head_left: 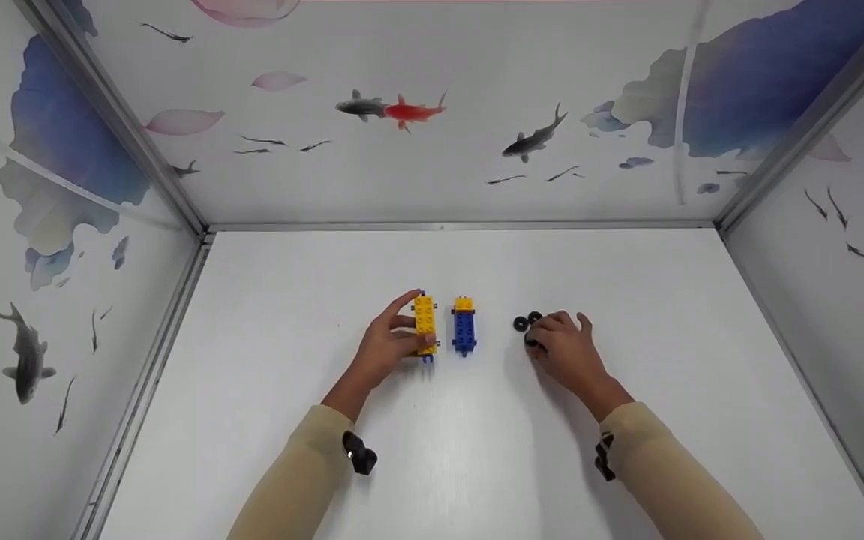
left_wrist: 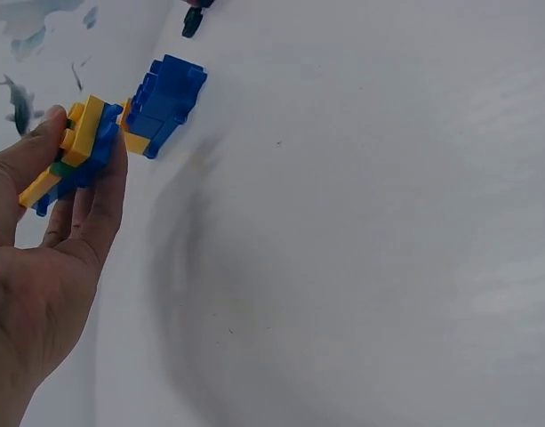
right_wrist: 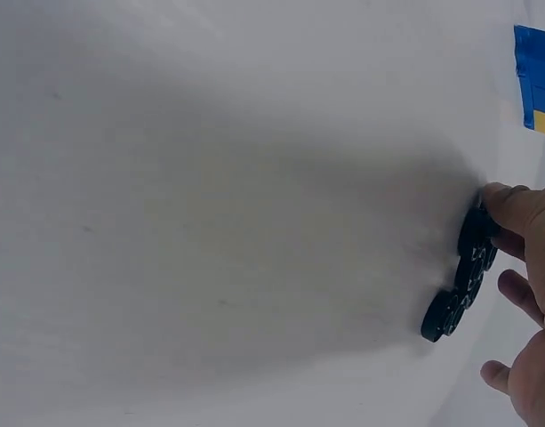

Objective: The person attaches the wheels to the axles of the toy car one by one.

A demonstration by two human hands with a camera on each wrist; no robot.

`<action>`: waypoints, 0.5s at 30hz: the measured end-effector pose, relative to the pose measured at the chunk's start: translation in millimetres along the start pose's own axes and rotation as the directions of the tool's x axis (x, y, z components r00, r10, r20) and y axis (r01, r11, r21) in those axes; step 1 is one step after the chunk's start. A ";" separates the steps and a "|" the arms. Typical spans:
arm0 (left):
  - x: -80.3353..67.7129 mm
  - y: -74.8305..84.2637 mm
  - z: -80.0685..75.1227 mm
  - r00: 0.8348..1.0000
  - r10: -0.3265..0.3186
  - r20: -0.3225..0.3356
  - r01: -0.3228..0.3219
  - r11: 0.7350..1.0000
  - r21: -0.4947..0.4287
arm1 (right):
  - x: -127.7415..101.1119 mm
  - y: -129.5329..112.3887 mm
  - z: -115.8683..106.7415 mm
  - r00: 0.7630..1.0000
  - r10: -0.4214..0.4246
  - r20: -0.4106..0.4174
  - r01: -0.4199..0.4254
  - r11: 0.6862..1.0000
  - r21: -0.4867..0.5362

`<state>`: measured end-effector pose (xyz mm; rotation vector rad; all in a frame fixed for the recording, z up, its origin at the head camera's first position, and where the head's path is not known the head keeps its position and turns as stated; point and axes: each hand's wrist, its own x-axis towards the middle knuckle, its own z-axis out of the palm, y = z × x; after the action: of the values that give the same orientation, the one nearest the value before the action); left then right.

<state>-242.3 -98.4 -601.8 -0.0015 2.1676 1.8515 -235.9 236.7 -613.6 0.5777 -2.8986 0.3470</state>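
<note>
**A:** Report the yellow block (head_left: 424, 323).

**B:** It lies on the white table (head_left: 447, 450), near the middle, long axis pointing away from me. My left hand (head_left: 389, 345) grips it: thumb against the far end, fingers curled round the near end. In the left wrist view it shows as a yellow top layer over blue parts, with a small green piece between them.

**A:** What is adjacent?

**B:** The blue block (head_left: 464, 325) lies just beside it to the right, parallel, not touching. It carries a yellow piece at its far end.

**A:** Report the right hand (head_left: 565, 346).

**B:** It rests on the table, right of the blue block, fingers curled down over the black wheels (head_left: 527, 322). In the right wrist view, my fingertips (right_wrist: 508, 206) touch the wheels, which lie in a short row on the table. Two wheels show clear of the fingers in the head view. Whether any wheel is pinched or only touched, I cannot tell.

**A:** Surroundings?

**B:** Walls (head_left: 432, 135) printed with fish and petals enclose the table on three sides. Both my sleeves are beige.
</note>
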 end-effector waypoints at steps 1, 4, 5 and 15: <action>-0.2 0.5 1.0 1.000 -0.004 0.004 0.004 1.000 -0.010 | 0.4 0.0 0.8 1.000 0.005 -0.003 -0.005 1.000 -0.003; 0.1 1.4 3.5 1.000 -0.016 0.007 0.016 0.999 -0.036 | 1.3 -0.5 2.1 1.000 0.012 -0.016 -0.012 1.000 -0.005; 0.3 1.6 4.3 1.000 -0.020 0.007 0.020 0.999 -0.042 | 1.5 -0.8 2.0 1.000 0.012 -0.020 -0.012 1.000 -0.007; -2.3 2.4 7.2 1.000 -0.013 0.019 0.015 0.994 -0.106 | 15.4 -17.2 -10.6 0.997 -0.023 -0.078 0.032 0.992 0.120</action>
<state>-239.0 -91.5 -600.0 -0.0224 2.0499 1.9487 -241.9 218.6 -596.9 0.6078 -2.8080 0.5328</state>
